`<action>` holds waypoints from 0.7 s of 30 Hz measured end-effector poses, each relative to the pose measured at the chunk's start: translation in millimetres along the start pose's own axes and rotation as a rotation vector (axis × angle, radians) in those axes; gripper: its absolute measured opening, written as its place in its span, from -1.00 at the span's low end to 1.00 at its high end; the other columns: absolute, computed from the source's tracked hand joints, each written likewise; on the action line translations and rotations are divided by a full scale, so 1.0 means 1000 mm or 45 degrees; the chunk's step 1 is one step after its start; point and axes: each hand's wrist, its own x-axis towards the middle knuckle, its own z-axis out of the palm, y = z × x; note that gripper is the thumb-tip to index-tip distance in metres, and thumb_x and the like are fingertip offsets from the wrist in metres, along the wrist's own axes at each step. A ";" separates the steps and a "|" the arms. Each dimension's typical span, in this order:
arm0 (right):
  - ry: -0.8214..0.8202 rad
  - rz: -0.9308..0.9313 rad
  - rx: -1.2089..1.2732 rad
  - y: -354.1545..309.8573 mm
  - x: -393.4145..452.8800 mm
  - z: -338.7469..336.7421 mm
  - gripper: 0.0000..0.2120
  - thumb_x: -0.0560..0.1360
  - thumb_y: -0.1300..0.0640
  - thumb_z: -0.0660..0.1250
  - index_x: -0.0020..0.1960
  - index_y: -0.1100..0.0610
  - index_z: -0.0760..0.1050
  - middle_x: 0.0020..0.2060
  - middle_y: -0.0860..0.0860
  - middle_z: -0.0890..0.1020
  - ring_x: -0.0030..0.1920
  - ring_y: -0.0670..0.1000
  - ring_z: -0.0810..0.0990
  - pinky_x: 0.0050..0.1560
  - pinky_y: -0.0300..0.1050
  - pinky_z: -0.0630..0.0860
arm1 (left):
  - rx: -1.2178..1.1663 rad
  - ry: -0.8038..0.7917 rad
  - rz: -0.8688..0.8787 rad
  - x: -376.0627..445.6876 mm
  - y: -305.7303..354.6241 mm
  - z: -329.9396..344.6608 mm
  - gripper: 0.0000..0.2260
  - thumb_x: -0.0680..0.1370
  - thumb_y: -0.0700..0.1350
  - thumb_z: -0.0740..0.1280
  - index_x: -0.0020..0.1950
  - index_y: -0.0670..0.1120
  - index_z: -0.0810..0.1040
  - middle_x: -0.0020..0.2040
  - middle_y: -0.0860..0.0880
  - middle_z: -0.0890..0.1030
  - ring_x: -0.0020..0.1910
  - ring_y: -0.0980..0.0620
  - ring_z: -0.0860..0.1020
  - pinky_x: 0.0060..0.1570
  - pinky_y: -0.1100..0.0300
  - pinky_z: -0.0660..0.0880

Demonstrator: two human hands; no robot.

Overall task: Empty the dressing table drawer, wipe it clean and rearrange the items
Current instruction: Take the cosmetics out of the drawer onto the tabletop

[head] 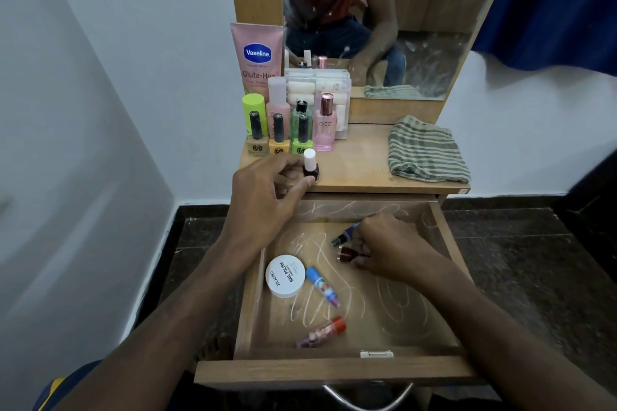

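I see the drawer point(447, 243) pulled out below the worktop point(364, 163), chalky scribbles on its floor. A striped cloth point(425, 150) lies on the worktop's right. My left hand point(263, 197) pinches a dark polish bottle point(310, 167) at the worktop's front edge. My right hand point(390, 247) curls round a red bottle point(347, 253) inside the drawer. A white jar point(285, 275) and two tubes point(322, 285) lie there too.

Right hand point(389, 245) covers caps of two small bottles point(347, 245) at drawer's 1 o'clock; grip unclear. Drawer handle point(367, 399) cut off at 6 o'clock edge. Small print on pink tube point(257, 57) unreadable.
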 end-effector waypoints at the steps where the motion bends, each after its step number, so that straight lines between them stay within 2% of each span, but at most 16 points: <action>1: 0.011 -0.025 0.037 0.000 -0.002 -0.003 -0.82 0.54 -0.04 0.51 0.03 0.01 0.58 -0.07 -0.04 0.61 -0.08 -0.03 0.58 -0.10 -0.08 0.56 | 0.018 0.009 -0.006 0.002 0.000 0.003 -0.74 0.54 -0.06 0.57 0.22 -0.01 0.70 -0.06 0.20 0.66 -0.06 0.27 0.63 -0.09 0.46 0.54; 3: 0.079 -0.052 0.200 0.001 -0.007 -0.016 -0.84 0.56 -0.03 0.49 0.02 -0.08 0.52 -0.08 -0.11 0.60 -0.08 -0.09 0.59 -0.12 -0.17 0.56 | 0.069 0.014 -0.021 0.006 0.001 0.008 -0.72 0.54 -0.02 0.56 0.25 0.02 0.70 -0.06 0.18 0.68 -0.10 0.22 0.62 -0.09 0.35 0.59; 5: 0.189 -0.034 0.340 0.003 -0.012 -0.036 -0.80 0.54 0.00 0.51 0.02 -0.13 0.48 -0.11 -0.16 0.60 -0.14 -0.20 0.57 -0.25 -0.34 0.46 | 0.154 0.019 -0.047 0.010 0.003 0.013 -0.70 0.55 0.03 0.54 0.28 0.05 0.70 -0.01 0.13 0.72 -0.09 0.21 0.60 -0.07 0.26 0.59; 8: 0.480 -0.026 0.511 0.004 -0.013 -0.066 -0.81 0.47 0.06 0.59 -0.08 -0.07 0.57 -0.27 -0.15 0.61 -0.26 -0.22 0.58 -0.29 -0.42 0.45 | 0.329 0.043 -0.067 0.015 0.005 0.022 -0.69 0.57 0.18 0.47 0.30 0.17 0.67 0.08 0.10 0.73 0.05 0.08 0.63 -0.06 0.08 0.63; 12: 0.820 -0.043 0.708 0.007 0.008 -0.079 -0.85 0.47 0.15 0.59 -0.17 0.01 0.64 -0.33 -0.13 0.65 -0.30 -0.19 0.60 -0.32 -0.41 0.45 | 0.408 0.070 -0.126 0.020 0.004 0.028 -0.65 0.57 0.25 0.44 0.33 0.24 0.64 0.06 0.09 0.72 0.04 0.05 0.63 -0.12 0.05 0.64; 16: 0.803 -0.004 0.587 0.016 0.036 -0.065 -0.86 0.45 0.20 0.59 -0.14 0.03 0.65 -0.31 -0.11 0.65 -0.32 -0.11 0.62 -0.27 -0.28 0.60 | 0.419 0.086 -0.116 0.020 0.003 0.030 -0.64 0.56 0.24 0.46 0.34 0.22 0.64 0.08 0.12 0.72 0.06 0.07 0.64 -0.13 0.11 0.61; 19: 0.799 0.031 0.528 0.022 0.045 -0.063 -0.81 0.44 0.14 0.61 -0.17 0.03 0.59 -0.33 -0.12 0.63 -0.33 -0.14 0.59 -0.30 -0.35 0.52 | 0.419 0.067 -0.123 0.021 0.002 0.032 -0.64 0.56 0.24 0.45 0.34 0.21 0.64 0.12 0.13 0.72 0.10 0.06 0.64 -0.08 0.04 0.64; 21: 0.866 0.058 0.456 0.024 0.051 -0.067 -0.79 0.45 0.04 0.61 -0.13 0.05 0.58 -0.26 -0.09 0.64 -0.27 -0.13 0.58 -0.23 -0.27 0.53 | 0.412 0.050 -0.115 0.020 0.001 0.031 -0.64 0.57 0.22 0.46 0.34 0.21 0.63 0.14 0.15 0.72 0.11 0.07 0.64 -0.07 0.01 0.65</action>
